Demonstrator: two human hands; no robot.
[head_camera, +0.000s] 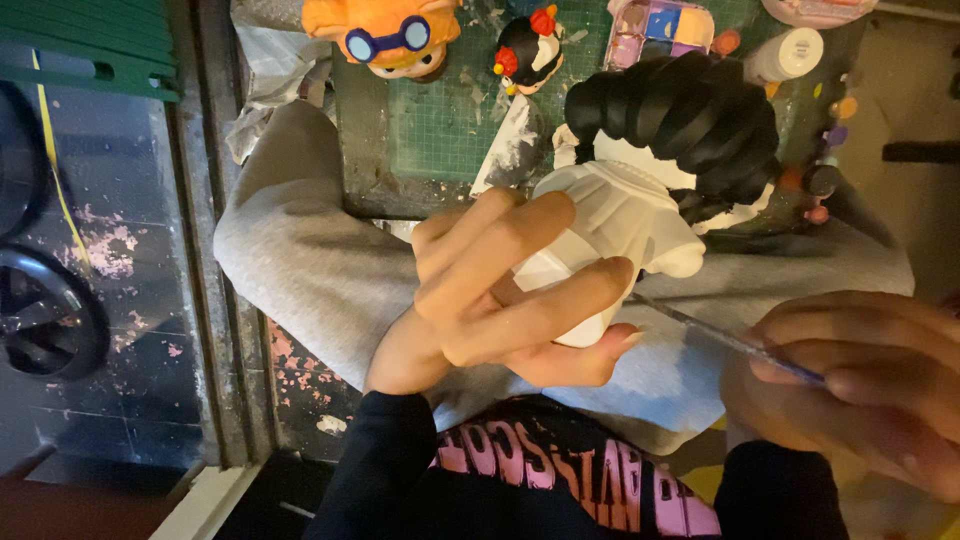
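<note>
My left hand (500, 295) is wrapped around the white body of a plaster doll figure (625, 215) with black painted hair (685, 120), held over my lap. My right hand (860, 385), blurred at the lower right, pinches a thin paintbrush (720, 335). The brush runs up and left toward the figure's underside, and its tip is close to my left thumb. My fingers hide the figure's base.
A paint-stained green cutting mat (450, 120) lies on the table ahead. On it stand an orange-haired figure with blue goggles (385, 35), a small black-haired figure (528, 50), a paint tray (660, 25) and a white bottle (790, 52). A grey cloth (310, 250) covers my lap.
</note>
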